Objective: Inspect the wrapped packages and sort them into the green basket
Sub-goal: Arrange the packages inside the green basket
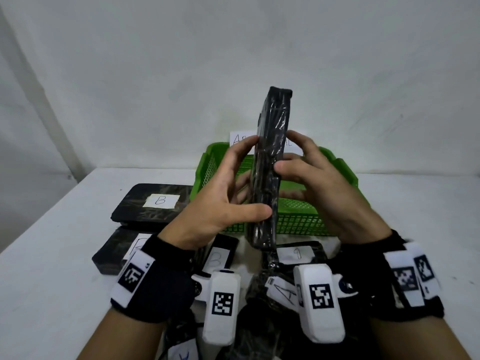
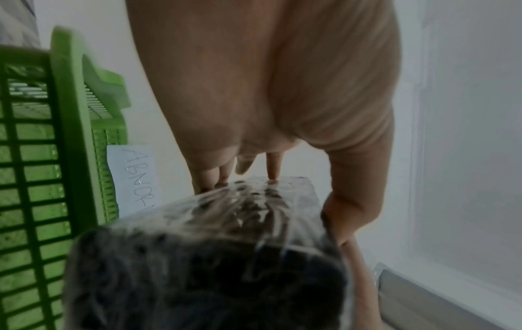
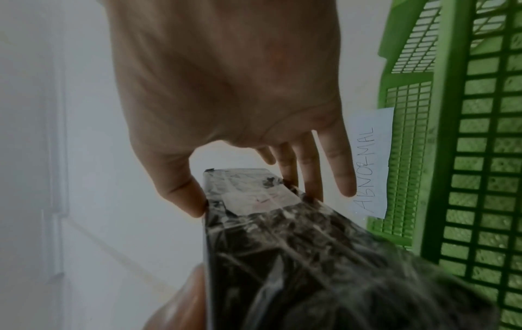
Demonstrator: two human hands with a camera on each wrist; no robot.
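Note:
A black package (image 1: 270, 162) wrapped in clear film stands on edge in the air above the green basket (image 1: 298, 222). My left hand (image 1: 228, 193) grips its left face, thumb on the near edge. My right hand (image 1: 306, 172) holds the right face, thumb on the near edge and fingers behind. In the left wrist view the left hand's fingertips (image 2: 214, 180) press the package (image 2: 226, 245). In the right wrist view the thumb and fingers (image 3: 310, 178) pinch the package (image 3: 282, 234), which bears a pale label. The basket holds nothing that I can see.
Several black wrapped packages lie on the white table (image 1: 52, 268), some labelled B (image 1: 153, 203) and one labelled A (image 1: 283, 294). A paper sign reading ABNORMAL (image 3: 370, 163) hangs behind the basket. A white wall closes off the back.

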